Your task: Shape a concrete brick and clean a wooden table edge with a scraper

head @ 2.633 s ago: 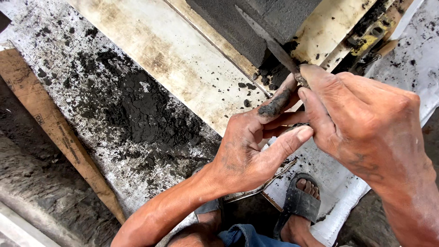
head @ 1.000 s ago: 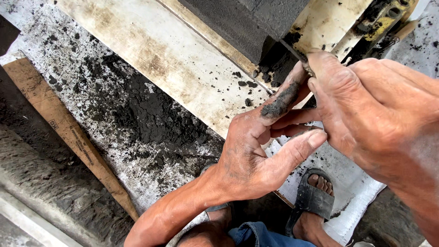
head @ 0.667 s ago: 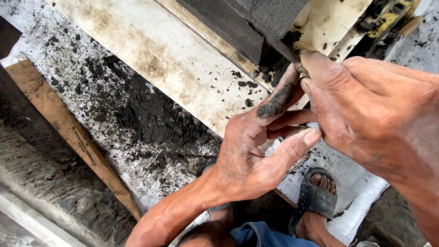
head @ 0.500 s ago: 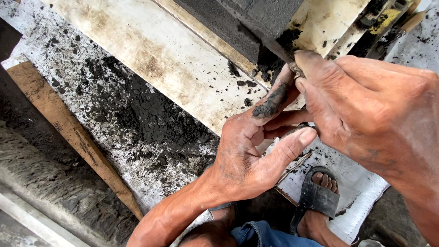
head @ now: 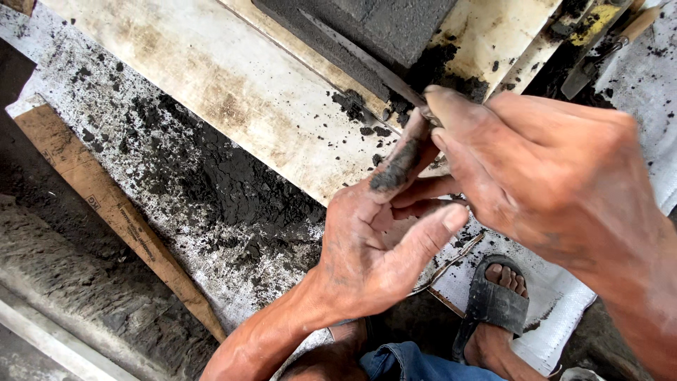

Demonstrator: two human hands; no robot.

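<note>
Both hands meet at the near end of a long, thin grey metal blade that lies slanting along the foot of a dark grey cement block on the stained cream board worktop. The left hand is half open, palm up. Its index finger, smeared with dark wet mix, stretches up to the blade's end, while the thumb and other fingers curl loosely and hold nothing that can be seen. The right hand is closed, thumb and fingertips pinched at that same end of the blade, judging by how they bunch; the contact itself is hidden. The blade seems pressed flat against the block's bottom edge, probably so it can slide under or trim there, with the left finger steadying it.

Crumbs of black damp mix lie just beside the block. A thicker spread of it covers the white woven sheet to the left. A brown wooden plank runs diagonally at far left. Near, a foot in a dark grey rubber sandal rests on the sheet.
</note>
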